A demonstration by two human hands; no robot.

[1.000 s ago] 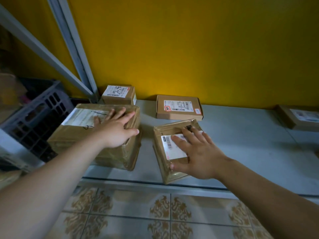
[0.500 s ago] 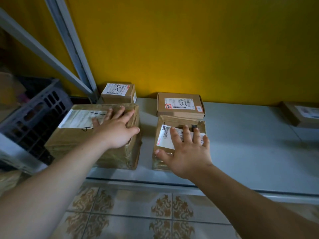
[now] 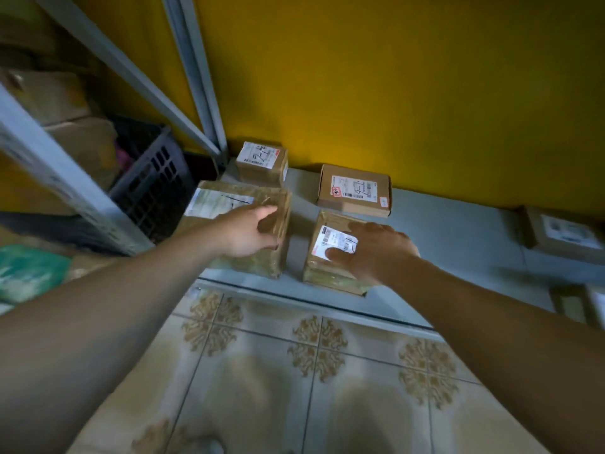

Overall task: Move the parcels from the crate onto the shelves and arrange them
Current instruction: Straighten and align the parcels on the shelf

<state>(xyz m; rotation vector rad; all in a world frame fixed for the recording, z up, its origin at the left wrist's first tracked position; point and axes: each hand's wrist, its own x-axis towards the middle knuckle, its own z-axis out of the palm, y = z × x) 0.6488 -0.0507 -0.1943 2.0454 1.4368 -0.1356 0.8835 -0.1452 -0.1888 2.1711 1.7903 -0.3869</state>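
Left hand (image 3: 244, 235) grips the large parcel (image 3: 226, 203), fingers curled over its right edge. Right hand (image 3: 376, 253) lies flat, fingers straight, on the small parcel (image 3: 327, 273).

Matt cardboard on flat box (image 3: 355, 191) — taped parcel (image 3: 262, 193) glossy.

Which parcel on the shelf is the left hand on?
The large taped parcel at the left end of the shelf, beside the crate. The left hand grips its right edge; the right hand lies on a smaller parcel.
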